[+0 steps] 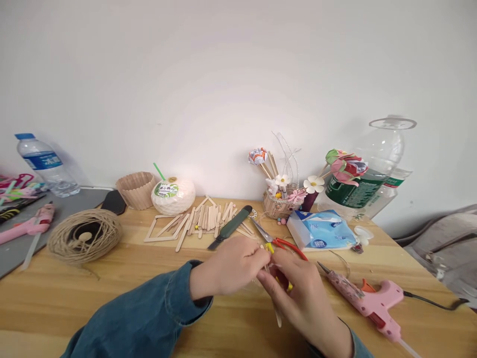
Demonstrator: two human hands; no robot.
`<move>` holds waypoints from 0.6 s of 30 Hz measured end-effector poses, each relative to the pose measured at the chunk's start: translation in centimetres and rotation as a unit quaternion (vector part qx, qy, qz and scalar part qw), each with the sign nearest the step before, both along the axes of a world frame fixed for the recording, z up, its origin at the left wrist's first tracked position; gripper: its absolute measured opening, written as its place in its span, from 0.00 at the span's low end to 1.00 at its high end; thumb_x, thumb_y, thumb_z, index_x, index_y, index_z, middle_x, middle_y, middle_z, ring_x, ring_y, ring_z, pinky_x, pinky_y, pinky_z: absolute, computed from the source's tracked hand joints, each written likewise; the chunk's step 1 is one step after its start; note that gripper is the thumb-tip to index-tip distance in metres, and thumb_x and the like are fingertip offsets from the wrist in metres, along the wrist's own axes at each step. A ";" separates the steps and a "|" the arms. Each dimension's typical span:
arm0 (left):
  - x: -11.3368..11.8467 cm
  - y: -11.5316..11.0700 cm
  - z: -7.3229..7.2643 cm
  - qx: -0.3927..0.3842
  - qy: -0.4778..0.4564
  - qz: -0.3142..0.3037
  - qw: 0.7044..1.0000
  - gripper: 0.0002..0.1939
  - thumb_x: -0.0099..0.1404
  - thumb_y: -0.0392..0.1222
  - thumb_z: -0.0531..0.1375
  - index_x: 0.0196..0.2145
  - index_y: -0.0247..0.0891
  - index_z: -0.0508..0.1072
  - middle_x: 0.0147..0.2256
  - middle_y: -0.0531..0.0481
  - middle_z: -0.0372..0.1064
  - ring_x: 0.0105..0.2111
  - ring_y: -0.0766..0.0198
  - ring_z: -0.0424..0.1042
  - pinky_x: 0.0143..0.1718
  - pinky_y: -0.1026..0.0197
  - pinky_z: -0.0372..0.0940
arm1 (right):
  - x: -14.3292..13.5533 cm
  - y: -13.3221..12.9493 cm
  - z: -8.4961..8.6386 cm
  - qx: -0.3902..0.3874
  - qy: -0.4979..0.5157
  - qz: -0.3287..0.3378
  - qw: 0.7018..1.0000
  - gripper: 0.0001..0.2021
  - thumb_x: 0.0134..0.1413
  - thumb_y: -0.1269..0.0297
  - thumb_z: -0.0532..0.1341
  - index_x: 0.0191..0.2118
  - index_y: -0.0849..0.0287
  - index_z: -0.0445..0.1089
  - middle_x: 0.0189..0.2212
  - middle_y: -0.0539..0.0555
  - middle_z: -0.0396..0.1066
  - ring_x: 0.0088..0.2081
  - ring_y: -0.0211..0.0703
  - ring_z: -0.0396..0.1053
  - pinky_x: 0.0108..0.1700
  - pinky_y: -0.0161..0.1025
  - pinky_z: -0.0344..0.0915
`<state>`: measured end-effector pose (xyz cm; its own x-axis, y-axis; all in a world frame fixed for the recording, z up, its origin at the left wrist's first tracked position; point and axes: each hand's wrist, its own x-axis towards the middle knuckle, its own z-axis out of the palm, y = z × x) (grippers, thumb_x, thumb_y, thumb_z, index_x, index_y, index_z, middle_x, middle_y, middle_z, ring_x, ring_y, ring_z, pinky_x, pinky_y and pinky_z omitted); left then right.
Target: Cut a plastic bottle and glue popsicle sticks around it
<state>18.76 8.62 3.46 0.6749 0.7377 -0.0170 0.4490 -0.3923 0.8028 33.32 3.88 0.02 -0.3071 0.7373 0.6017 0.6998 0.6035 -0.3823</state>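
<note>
My left hand is closed, its fingertips meeting those of my right hand over the table. My right hand is bent round a wooden craft stick, whose lower end sticks out below the fingers. A short bit of pale wood also shows between both hands; whether it is the same stick I cannot tell. Partly hidden behind and under the fingers lie scissors with red and yellow handles. A dark green utility knife rests just beyond my left hand.
Loose craft sticks lie at the back, near a coconut with a green straw. A twine roll is left; a pink glue gun with its cord lies right. A tissue pack and flower basket stand behind.
</note>
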 end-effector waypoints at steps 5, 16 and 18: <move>0.0 0.1 0.0 -0.040 0.009 -0.027 0.999 0.19 0.58 0.38 0.45 0.11 0.38 0.52 0.12 0.56 0.49 0.16 0.70 0.52 0.20 0.64 0.47 | 0.1 -0.1 0.4 0.123 -0.064 0.063 0.988 0.13 0.55 0.76 0.50 0.22 0.57 0.58 0.17 0.48 0.58 0.20 0.34 0.52 0.22 0.35 0.47; -0.2 0.6 -0.2 0.036 -0.009 0.074 0.997 0.20 0.61 0.42 0.46 0.12 0.39 0.54 0.13 0.57 0.50 0.17 0.69 0.53 0.23 0.63 0.47 | -0.1 -2.0 -1.3 0.313 -0.042 0.022 0.948 0.15 0.53 0.75 0.54 0.19 0.53 0.55 0.12 0.46 0.53 0.17 0.38 0.51 0.20 0.39 0.48; -0.8 1.9 -0.5 0.062 -0.017 0.154 0.986 0.21 0.62 0.44 0.45 0.13 0.40 0.51 0.13 0.58 0.47 0.17 0.69 0.51 0.23 0.63 0.45 | -0.6 -3.3 -1.9 0.317 0.046 0.007 0.947 0.15 0.58 0.69 0.52 0.20 0.52 0.58 0.12 0.47 0.54 0.16 0.40 0.54 0.20 0.40 0.53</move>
